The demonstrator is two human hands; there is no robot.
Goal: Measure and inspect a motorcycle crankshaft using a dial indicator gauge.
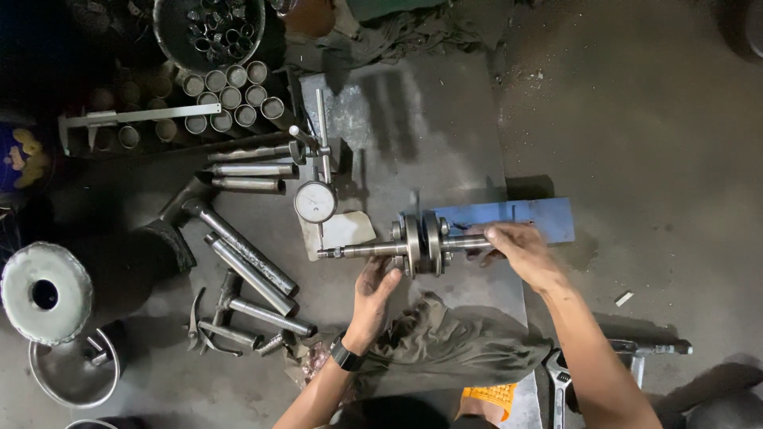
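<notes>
A steel crankshaft [420, 242] with two round webs and long shafts lies across a blue metal stand [540, 218] on a grey steel plate [413, 119]. My right hand [517, 246] grips its right shaft. My left hand [375, 290], with a dark watch on the wrist, cups the left web from below, fingers touching it. A dial gauge [315, 201] on an upright rod stands just left of the crankshaft, beside its left shaft end.
Several steel rods and tubes [250, 266] lie at the left, with pliers [203, 330]. Metal sleeves [226, 95], a caliper [135, 117] and a bowl of small parts [211, 28] sit at the back left. A dark rag [445, 345] lies near me, an adjustable wrench [560, 385] to its right.
</notes>
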